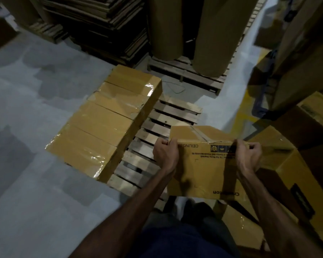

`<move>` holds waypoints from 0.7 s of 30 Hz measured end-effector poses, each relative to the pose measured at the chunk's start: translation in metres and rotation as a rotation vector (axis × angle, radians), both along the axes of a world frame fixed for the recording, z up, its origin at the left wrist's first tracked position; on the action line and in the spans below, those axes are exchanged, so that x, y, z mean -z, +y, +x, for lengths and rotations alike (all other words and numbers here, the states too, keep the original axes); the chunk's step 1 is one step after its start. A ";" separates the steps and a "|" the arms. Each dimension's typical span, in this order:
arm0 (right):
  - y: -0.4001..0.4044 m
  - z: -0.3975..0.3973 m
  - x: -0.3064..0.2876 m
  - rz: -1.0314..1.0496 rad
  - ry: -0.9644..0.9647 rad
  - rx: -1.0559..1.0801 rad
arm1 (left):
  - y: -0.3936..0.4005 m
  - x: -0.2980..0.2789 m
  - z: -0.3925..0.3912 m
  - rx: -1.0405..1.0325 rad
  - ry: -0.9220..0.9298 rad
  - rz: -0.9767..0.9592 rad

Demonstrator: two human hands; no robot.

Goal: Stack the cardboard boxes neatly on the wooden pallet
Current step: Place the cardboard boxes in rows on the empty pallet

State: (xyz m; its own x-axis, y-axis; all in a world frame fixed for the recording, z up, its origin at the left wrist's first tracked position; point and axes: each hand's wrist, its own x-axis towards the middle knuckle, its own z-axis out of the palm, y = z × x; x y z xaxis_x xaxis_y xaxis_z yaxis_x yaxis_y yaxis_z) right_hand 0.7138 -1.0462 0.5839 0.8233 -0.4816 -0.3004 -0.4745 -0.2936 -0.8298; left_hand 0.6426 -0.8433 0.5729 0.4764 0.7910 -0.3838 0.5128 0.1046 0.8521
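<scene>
Row of taped boxes fills pallet left side. My left hand and right hand each curl over the top edge of the box, held above bare slats. Stiff card, likely moderate weight; glossy tape slippery, so grip corners

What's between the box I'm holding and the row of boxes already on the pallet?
In the head view, only bare slats of the wooden pallet lie between the held box and the row of taped boxes.
</scene>
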 end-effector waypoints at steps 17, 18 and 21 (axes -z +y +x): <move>0.027 0.238 0.011 -0.033 0.097 -0.364 | -0.018 -0.003 0.166 -0.369 0.078 0.026; 0.028 0.246 0.011 -0.032 0.100 -0.369 | -0.019 -0.001 0.173 -0.392 0.082 0.033; 0.028 0.268 0.015 -0.014 0.100 -0.383 | -0.023 0.001 0.192 -0.427 0.084 0.029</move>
State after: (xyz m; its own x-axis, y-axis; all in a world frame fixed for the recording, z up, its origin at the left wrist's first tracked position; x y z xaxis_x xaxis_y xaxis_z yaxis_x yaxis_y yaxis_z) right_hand 0.9821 -1.0181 0.5693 0.9113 -0.1494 -0.3837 -0.4064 -0.4762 -0.7798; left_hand 0.8343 -0.8663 0.5722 0.0716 0.9213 -0.3823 0.4965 0.2995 0.8147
